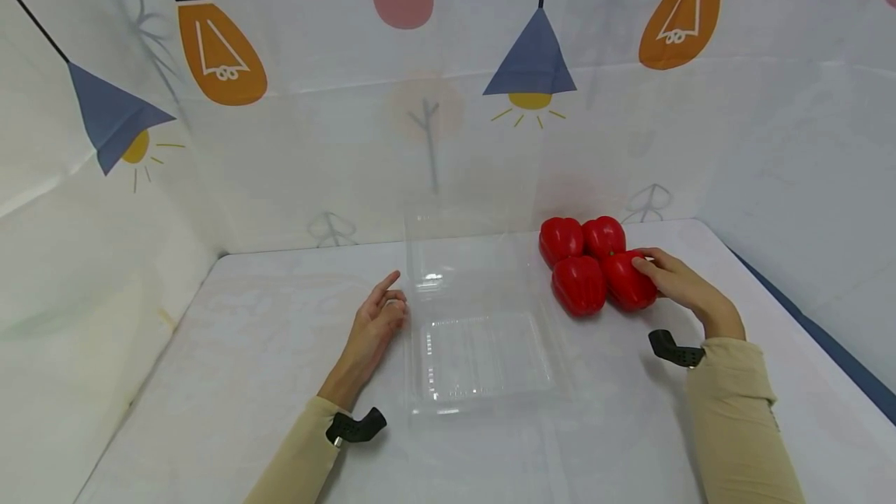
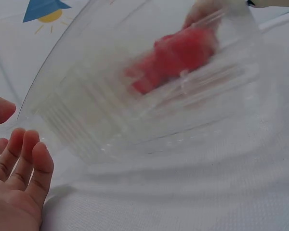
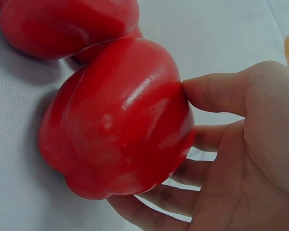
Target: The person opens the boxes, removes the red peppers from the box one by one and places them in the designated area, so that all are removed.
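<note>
My right hand [image 1: 675, 278] holds a red bell pepper [image 1: 628, 281], thumb on one side and fingers curled round the other. In the right wrist view that bell pepper [image 3: 120, 120] is large and glossy, and the hand [image 3: 241, 154] comes to it from the right. Three more red bell peppers [image 1: 579, 286] are bunched with it on the table. My left hand [image 1: 371, 337] is at the left wall of a clear plastic container [image 1: 483, 352], fingers loosely bent and holding nothing. Through the container's wall the peppers show blurred in the left wrist view.
A white cloth covers the table [image 1: 280, 348]. Behind it hangs a pale curtain [image 1: 336, 146] printed with lamps and bulbs. The container stands mid-table, left of the peppers. A black wrist mount [image 1: 355, 426] sits on the left cuff, another [image 1: 675, 348] on the right.
</note>
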### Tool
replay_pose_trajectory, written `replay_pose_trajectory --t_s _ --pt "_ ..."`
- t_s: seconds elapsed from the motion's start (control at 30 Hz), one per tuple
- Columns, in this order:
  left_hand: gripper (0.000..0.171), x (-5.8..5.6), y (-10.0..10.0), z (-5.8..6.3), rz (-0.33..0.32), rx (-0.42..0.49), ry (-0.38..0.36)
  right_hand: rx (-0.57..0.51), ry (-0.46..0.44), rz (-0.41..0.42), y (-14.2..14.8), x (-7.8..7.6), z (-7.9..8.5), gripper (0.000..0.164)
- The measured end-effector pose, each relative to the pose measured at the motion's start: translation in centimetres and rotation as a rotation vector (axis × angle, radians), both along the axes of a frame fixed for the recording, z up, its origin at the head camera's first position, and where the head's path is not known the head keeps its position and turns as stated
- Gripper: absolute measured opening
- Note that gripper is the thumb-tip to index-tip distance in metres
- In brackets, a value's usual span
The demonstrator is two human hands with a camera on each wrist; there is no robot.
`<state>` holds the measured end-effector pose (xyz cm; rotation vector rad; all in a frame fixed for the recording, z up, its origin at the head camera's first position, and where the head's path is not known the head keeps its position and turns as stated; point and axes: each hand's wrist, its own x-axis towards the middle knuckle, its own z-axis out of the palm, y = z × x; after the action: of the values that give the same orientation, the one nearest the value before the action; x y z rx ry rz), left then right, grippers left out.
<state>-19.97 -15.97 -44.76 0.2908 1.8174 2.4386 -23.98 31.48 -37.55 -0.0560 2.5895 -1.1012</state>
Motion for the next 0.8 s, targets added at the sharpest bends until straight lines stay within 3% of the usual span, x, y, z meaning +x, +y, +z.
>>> replay_pose_trajectory --t_s 0.17,0.43,0.6,0.7,0.8 --pt "0.059 -0.2 -0.1 -0.1 0.051 0.0 -0.018 0.0 0.002 0.003 0.1 -0.1 -0.1 0.07" --pt "0.059 -0.2 -0.1 -0.1 0.045 0.024 -0.013 0.003 0.016 -0.015 -0.2 0.4 0.2 0.07" --pt "0.058 -0.3 0.1 0.0 0.056 0.017 -0.006 0.015 0.085 -0.042 -0.3 0.4 0.6 0.07" --pt "0.056 -0.4 0.1 0.1 0.081 -0.04 0.019 0.016 0.126 -0.066 -0.3 0.3 0.7 0.068" --pt "0.053 -0.7 0.0 0.1 0.114 -0.167 0.067 0.01 0.145 -0.099 -0.6 0.2 1.0 0.068"
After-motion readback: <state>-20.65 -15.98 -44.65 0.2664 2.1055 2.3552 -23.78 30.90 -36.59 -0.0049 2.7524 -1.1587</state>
